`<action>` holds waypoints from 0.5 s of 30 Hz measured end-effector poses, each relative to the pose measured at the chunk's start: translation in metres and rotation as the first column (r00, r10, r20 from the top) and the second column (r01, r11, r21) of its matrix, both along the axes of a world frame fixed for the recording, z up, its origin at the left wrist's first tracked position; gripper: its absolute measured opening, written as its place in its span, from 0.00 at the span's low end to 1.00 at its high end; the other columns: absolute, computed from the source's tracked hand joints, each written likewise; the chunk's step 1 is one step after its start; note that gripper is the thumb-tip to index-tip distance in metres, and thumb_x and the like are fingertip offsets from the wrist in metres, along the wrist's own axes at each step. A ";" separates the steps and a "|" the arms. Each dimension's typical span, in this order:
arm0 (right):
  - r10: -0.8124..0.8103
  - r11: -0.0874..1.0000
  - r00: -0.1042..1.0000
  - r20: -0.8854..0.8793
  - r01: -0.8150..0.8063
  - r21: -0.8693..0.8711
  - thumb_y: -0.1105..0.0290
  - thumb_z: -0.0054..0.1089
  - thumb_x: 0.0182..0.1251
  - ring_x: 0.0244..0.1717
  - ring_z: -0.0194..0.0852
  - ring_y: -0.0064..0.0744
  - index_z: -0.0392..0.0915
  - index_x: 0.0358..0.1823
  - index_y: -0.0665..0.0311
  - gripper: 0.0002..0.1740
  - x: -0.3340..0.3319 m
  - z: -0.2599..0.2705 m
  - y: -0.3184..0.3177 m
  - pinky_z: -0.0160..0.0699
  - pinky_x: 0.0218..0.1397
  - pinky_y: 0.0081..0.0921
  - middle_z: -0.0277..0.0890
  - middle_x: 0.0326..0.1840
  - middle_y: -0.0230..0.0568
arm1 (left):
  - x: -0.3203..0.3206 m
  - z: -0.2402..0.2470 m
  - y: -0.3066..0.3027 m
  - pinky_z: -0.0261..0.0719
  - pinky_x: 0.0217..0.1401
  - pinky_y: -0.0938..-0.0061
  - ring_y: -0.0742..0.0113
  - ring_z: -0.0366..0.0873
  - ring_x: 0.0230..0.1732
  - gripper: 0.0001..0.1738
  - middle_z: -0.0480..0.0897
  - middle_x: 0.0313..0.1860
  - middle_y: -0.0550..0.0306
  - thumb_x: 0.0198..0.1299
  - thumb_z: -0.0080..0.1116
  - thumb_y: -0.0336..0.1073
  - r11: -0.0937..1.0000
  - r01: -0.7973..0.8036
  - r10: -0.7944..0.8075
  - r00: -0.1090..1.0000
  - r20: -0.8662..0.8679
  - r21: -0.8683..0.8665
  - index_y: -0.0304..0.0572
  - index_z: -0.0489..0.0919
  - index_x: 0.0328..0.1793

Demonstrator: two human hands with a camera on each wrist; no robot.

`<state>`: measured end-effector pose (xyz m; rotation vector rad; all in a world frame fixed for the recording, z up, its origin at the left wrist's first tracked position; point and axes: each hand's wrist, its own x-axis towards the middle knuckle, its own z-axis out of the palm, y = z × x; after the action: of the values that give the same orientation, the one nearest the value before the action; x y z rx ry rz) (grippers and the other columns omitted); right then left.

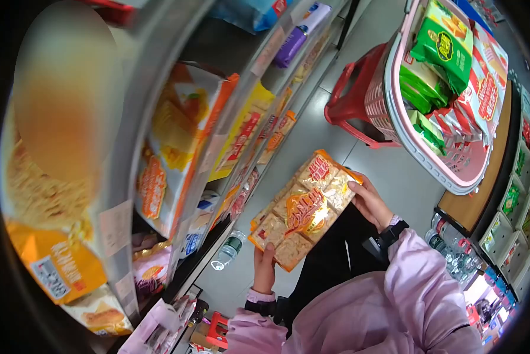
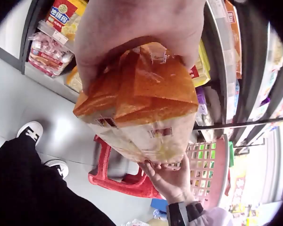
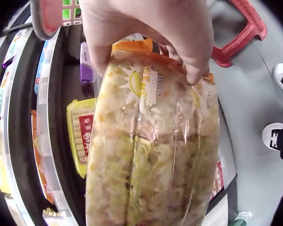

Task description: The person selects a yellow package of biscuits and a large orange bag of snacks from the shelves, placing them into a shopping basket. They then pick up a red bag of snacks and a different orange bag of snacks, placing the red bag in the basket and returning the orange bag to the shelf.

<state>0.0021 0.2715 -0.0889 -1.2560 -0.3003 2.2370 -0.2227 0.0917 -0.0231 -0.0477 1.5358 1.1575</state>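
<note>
So the cracker pack [image 1: 303, 209] is held end to end right in front of the body, clear of any shelf. The near short end is gripped by the left hand [image 1: 263, 268], thumb laid on the front. The far end is pinched by the right hand [image 1: 369, 203], fingers curled over the orange seal. The pack's long axis is run straight from one hand to the other, angled away from the body. Stocked shelves [image 1: 152, 88] are seen off to the left hand's outer side. Beyond the right hand, a loaded pink basket [image 1: 376, 103] is seen above the grey floor [image 1: 312, 135].
</note>
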 end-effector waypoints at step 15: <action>-0.228 0.962 0.970 -0.082 0.237 0.134 0.63 0.52 0.67 0.61 0.61 0.30 0.54 0.63 0.67 0.29 -0.032 -0.148 0.077 0.62 0.63 0.27 0.61 0.61 0.43 | 0.016 -0.159 0.075 0.62 0.63 0.70 0.63 0.64 0.62 0.31 0.66 0.62 0.52 0.62 0.52 0.38 0.977 -0.078 0.090 0.995 -0.053 0.200 0.35 0.55 0.67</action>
<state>-0.0301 0.3482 -0.2372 -1.0809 -0.2680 2.0144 -0.2063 0.1670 -0.1819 0.0574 1.4772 1.3853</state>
